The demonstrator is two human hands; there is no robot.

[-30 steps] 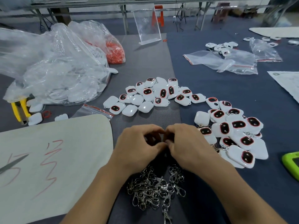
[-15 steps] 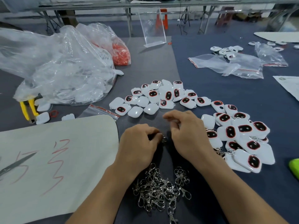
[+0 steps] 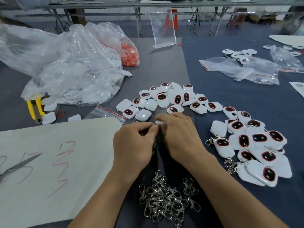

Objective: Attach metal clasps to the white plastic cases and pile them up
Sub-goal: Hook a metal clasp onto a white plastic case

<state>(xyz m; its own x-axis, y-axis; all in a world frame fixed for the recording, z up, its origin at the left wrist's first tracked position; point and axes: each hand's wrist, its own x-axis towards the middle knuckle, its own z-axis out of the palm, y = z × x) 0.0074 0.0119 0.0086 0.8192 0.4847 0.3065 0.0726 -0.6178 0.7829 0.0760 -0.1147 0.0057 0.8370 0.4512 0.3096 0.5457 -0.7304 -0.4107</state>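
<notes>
Here right hand pinches a blurred white case, axis unreadable; left hand grip curled, contents hidden.

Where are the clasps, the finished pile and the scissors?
clasps (image 3: pixel 166 199), head view, middle of the heap.
finished pile (image 3: pixel 259 138), head view, face of a top case.
scissors (image 3: pixel 21 164), head view, on the blades.

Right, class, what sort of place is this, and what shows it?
Probably a small assembly workshop: a heap of loose metal clasps, piles of white plastic cases, and bulk plastic bags of parts.
</notes>
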